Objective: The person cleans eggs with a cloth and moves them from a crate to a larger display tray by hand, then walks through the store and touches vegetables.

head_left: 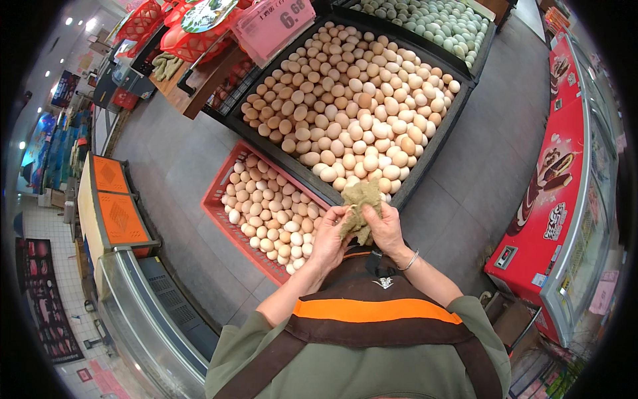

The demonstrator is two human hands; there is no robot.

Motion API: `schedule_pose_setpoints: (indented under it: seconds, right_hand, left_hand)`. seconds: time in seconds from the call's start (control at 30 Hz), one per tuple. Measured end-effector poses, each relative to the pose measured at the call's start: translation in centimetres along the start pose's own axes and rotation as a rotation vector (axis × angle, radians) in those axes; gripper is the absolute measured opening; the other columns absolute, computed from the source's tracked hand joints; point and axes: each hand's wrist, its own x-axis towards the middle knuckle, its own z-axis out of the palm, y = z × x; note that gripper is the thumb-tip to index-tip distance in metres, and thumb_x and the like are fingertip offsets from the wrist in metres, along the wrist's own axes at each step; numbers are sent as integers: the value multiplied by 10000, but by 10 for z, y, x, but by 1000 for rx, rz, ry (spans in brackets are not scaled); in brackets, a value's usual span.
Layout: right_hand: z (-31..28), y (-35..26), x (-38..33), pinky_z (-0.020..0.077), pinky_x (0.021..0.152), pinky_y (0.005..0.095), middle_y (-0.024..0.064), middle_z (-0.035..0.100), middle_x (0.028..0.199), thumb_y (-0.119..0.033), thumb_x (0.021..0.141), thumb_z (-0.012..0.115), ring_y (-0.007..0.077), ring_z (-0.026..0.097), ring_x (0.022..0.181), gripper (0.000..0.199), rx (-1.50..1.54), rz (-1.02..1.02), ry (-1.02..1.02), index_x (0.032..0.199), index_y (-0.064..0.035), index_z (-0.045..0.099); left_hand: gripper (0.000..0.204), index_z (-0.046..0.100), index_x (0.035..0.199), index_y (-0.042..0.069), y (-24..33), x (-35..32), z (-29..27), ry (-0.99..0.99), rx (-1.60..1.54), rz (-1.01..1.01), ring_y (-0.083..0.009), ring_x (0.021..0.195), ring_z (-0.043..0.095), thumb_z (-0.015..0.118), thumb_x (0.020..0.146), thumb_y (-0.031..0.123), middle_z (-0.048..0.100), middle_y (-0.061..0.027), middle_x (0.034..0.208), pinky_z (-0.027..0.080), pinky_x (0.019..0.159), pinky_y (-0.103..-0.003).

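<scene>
Both hands meet at centre frame, just below the middle, on a crumpled olive-green cloth (361, 207). Left hand (329, 239) fingers curled, pinching the cloth's left edge; right hand (384, 229) fingers closed around its right side, thumb on top, thin bangle (411, 261) on the wrist. The cloth is bunched between the two hands, held above the near corner of a big black bin (435, 143) piled with tan eggs (352, 106) in the upper middle. Left of the hands, a red crate (222, 219) of paler eggs (269, 206) sits on the grey floor (169, 173). Second bin of greenish eggs (432, 23) at top right. Red freezer chest (565, 199) along the right edge. Glass-topped counter (143, 312) with orange panels (116, 199) at lower left. Pink price sign (272, 23) top centre. Brown and orange apron (372, 312) at bottom.
</scene>
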Motion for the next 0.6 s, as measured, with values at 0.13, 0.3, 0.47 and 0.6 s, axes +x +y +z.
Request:
schedule_pose_setpoints:
  seconds: [0.13, 0.3, 0.47, 0.6]
  right_hand:
    - [6, -5, 7, 483, 702, 221, 2, 650, 940, -198, 987, 552, 62, 585, 803, 228, 406, 161, 150, 1081, -3, 620]
    - [-10, -8, 11, 510, 806, 254, 39, 645, 1058, -92, 966, 563, 93, 605, 911, 200, 387, 130, 105, 1140, 1, 595]
    - [-30, -4, 10, 502, 835, 263, 44, 645, 1092, -64, 943, 579, 101, 605, 952, 252, 254, 150, 231, 1184, 8, 585]
    - [-41, -9, -2, 492, 844, 259, 41, 651, 1077, -68, 933, 593, 97, 604, 946, 250, 186, 186, 314, 1171, 10, 592]
  left_hand:
    - [137, 575, 1030, 102, -2, 5, 6, -2, -38, 22, -56, 856, 621, 644, 931, 166, 641, 31, 979, 536, 702, -190]
    - [214, 569, 1077, 57, 10, 24, -5, -115, 140, -19, -85, 886, 627, 659, 920, 171, 640, -10, 1003, 543, 744, -218]
    - [281, 621, 967, 9, 73, 113, -22, 31, 670, 455, -133, 751, 620, 728, 839, 236, 670, -59, 896, 512, 692, -268]
    - [436, 643, 1008, 36, 135, 214, -40, 341, 1245, 799, -243, 813, 612, 762, 738, 358, 648, -87, 841, 510, 755, -355]
